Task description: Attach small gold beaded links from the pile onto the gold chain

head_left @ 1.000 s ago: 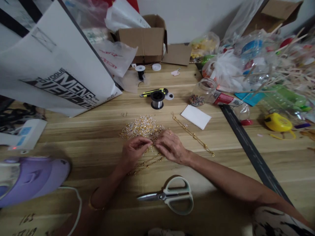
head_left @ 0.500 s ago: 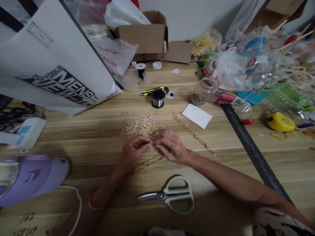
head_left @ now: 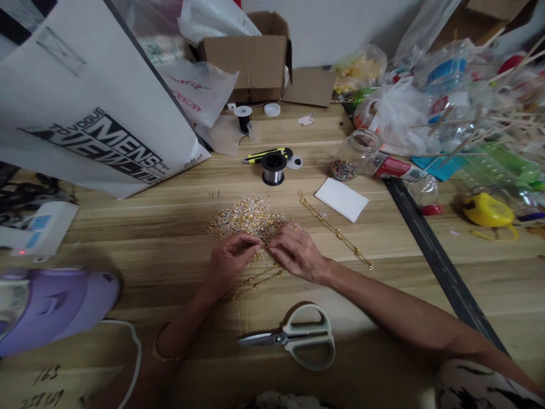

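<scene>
Both hands meet at the near edge of a heap of gold and clear beads (head_left: 244, 217). My left hand (head_left: 233, 258) pinches thumb and forefinger together, its fingertips almost touching those of my right hand (head_left: 298, 253), which is closed with curled fingers. Whatever is between the fingertips is too small to name. Below the hands a gold beaded chain (head_left: 255, 283) lies on the table, partly under my left hand. A second gold chain (head_left: 336, 232) stretches out to the right. Scissors (head_left: 289, 336) with pale handles rest nearer to me.
Beyond the heap stand a wire spool (head_left: 273, 169), a yellow-black cutter knife (head_left: 266, 155) and a jar of beads (head_left: 355, 153). A white card (head_left: 342, 199) lies right of them. On the left are a paper bag (head_left: 93, 108) and a purple appliance (head_left: 59, 307). Plastic clutter and a tape measure (head_left: 487, 210) fill the right.
The view has shifted very slightly. Both hands stay at the same spot by the bead heap, with hardly any visible finger movement.
</scene>
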Demonstrator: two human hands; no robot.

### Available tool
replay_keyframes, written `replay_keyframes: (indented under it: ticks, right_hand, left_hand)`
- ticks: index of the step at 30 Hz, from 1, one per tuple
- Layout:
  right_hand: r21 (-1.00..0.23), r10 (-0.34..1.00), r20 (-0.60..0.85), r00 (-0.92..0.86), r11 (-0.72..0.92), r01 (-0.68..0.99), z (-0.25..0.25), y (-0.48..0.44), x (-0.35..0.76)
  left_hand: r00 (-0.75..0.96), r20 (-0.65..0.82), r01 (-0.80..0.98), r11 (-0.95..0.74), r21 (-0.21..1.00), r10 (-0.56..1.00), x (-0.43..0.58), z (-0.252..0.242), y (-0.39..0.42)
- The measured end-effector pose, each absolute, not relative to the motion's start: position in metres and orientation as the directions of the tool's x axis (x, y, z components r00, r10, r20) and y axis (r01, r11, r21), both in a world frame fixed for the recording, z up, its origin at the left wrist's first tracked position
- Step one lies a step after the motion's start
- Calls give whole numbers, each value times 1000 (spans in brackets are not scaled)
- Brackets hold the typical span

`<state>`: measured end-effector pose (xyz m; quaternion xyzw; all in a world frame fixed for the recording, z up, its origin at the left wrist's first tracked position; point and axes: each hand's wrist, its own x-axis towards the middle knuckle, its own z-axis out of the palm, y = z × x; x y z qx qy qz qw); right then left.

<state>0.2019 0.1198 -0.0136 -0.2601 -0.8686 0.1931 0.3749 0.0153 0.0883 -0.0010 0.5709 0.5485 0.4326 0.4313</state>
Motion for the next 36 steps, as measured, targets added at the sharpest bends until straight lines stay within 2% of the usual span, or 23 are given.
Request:
replay_keyframes:
  ticks: [5,9,13,23,36]
  right_hand:
    - [-599,658,535,-530,737,311,-12,121,203]
    - [-670,722,495,-483,672,317,-11,122,203]
    - [-683,734,488,-473,658,317,-12,122,203]
    - [-681,730,497,-470,663,311,-10,122,202]
    - [-684,739,475,-478,652,328,-12,122,203]
  left_hand:
    - [81,212,417,-226,880,974,10,1,91]
    - [250,354,549,-433,715,901,9,2,93]
    - [406,380,624,-556,549,831,13,3,92]
    - [493,320,733,-585,347,809,20,-6,89]
    - [507,301,745,-586,318,808,22,-7,90]
